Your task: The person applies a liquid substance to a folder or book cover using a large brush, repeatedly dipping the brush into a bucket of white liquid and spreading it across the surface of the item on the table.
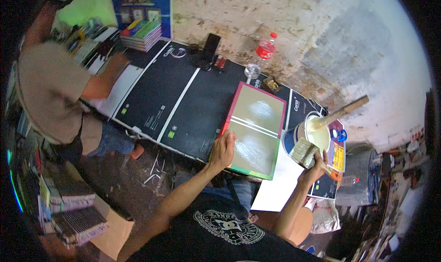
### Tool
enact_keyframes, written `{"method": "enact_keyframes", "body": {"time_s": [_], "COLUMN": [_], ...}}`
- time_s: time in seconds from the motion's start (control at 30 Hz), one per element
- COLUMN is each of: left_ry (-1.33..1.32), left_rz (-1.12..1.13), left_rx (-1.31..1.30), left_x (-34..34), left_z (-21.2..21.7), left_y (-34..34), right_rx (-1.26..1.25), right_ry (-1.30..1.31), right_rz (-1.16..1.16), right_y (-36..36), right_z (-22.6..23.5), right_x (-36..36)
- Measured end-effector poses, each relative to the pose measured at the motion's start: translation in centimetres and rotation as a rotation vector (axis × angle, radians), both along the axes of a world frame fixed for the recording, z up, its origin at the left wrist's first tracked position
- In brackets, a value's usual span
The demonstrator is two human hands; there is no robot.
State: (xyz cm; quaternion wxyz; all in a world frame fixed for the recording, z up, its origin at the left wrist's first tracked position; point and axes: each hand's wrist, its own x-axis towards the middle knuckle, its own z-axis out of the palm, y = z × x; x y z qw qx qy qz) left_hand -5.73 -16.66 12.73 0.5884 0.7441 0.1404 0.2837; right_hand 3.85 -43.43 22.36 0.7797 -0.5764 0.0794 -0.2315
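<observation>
Two bare hands in the head view, both over a dark table (183, 101) laid with black printed sheets. Left hand (223, 148): palm down, fingers together and slightly curled, pressing the near left edge of an open book cover (255, 128). Cover lies flat, inner side up, greyish board with a red border on the far side and green on the near side, a pale double line across its middle. Whitish smears of glue show on both halves.

Right hand (314, 166): closed around the handle of a wide paintbrush (305, 152), bristles pointing far-left, just beside the cover's right edge. Brush handle end shows orange below the fist. Just beyond the brush, a glue tin (314, 128) full of pale liquid, with a wooden stick (347, 109) leaning out to the far right.

Far side of table: clear plastic bottle with red cap (262, 55), a black phone (211, 45), a stack of books (142, 34). At left another person (50, 87) in a tan shirt reaches onto the table. Near left, more stacked books (76, 216) on a cardboard box.
</observation>
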Motion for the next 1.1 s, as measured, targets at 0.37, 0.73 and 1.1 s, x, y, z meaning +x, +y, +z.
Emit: {"method": "enact_keyframes", "body": {"time_s": [0.37, 0.73, 1.1], "left_ry": [0.002, -0.08, -0.064], "left_rz": [0.057, -0.031, 0.018], "left_rx": [0.008, -0.054, -0.014], "left_x": [0.1, -0.4, -0.9], "left_z": [-0.8, 0.2, 0.6], "left_y": [0.3, 0.7, 0.6], "right_rx": [-0.736, -1.063, -0.764], "right_ry": [0.161, -0.106, -0.046], "right_rz": [0.594, 0.149, 0.56], "right_y": [12.5, -2.3, 8.2], "right_z": [-4.8, -1.3, -4.2], "right_x": [-2.1, -3.5, -4.2]}}
